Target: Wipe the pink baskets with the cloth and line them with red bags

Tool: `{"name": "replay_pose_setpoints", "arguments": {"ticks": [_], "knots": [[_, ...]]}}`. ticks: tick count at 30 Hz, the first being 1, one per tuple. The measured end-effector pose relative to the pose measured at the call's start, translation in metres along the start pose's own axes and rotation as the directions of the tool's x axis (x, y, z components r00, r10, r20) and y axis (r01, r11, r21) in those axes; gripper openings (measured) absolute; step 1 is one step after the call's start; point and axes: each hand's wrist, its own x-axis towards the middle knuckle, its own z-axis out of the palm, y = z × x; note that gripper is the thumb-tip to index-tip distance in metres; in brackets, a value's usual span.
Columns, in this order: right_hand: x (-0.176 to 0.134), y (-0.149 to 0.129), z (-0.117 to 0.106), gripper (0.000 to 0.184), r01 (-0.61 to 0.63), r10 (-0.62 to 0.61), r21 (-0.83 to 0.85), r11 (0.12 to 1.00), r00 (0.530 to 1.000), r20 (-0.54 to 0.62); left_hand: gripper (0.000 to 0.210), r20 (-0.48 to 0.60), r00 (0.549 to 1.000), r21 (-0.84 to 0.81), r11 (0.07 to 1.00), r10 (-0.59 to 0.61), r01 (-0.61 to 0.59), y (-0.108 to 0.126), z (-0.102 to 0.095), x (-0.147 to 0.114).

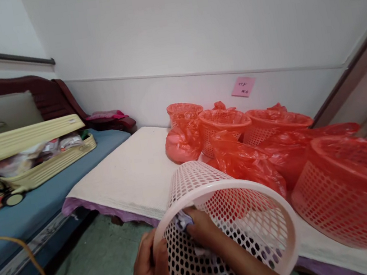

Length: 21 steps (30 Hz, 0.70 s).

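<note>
"What have you got hold of?"

"My left grip [151, 269] is closed over the rim of the white basket [219, 186]. My right grip [198, 226] is inside it, bunched round a cloth [183, 220] near the side wall."

"And where's that basket?"

"Tilted, mouth towards me, by the near edge of the worktop [129, 168]. How much of it rests there, I can't tell."

"Other containers?"

"Several baskets dressed in red plastic [350, 205] crowd the right, with a bulging red bag [181, 144] by the farthest. On the bed [57, 191], a yellow suitcase [33, 138] gapes over plastic packets [26, 162]."

"Room to move?"

"Leftwards, yes: white covering runs to a purple-hung edge [112, 215], with green floor [95, 263] below. On the right, red plastic comes close."

"Any writing?"

"A pink note [244, 87] on the wall carries dark characters, too small to read."
</note>
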Motion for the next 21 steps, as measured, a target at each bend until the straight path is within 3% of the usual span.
{"name": "replay_pose_setpoints", "arguments": {"ticks": [3,5,6,9,12,17,21], "knots": [[-0.038,-0.013,0.012,0.040,0.125,-0.126,0.078,0.989,0.992,0.006,0.033,0.001,1.000,0.020,1.000,0.011,-0.011,-0.004,-0.004,0.008],[-0.065,-0.011,0.028,0.039,0.329,-0.329,-0.048,0.943,0.944,0.008,0.034,-0.014,1.000,0.049,0.999,0.014,-0.013,-0.005,-0.006,0.014],[-0.076,-0.007,0.037,0.034,0.371,-0.376,-0.156,0.915,0.927,0.000,0.035,-0.020,1.000,0.066,0.998,0.018,-0.016,-0.004,-0.007,0.017],[-0.096,0.010,0.056,0.015,0.328,-0.412,-0.450,0.831,0.906,-0.100,0.036,-0.014,0.999,0.095,0.995,0.043,-0.041,0.003,-0.006,0.025],[-0.102,0.023,0.056,0.009,0.243,-0.460,-0.598,0.764,0.855,-0.241,0.033,-0.026,0.998,0.084,0.994,0.065,-0.063,0.017,0.000,0.029],[-0.102,0.020,0.049,0.007,0.283,-0.587,-0.638,0.716,0.739,-0.331,0.029,0.027,0.995,0.102,0.989,0.100,-0.103,0.037,0.005,0.036],[-0.097,0.014,0.057,0.017,0.260,-0.577,-0.626,0.735,0.725,-0.376,0.028,0.039,0.995,0.062,0.994,0.088,-0.090,0.042,0.004,0.039]]}}
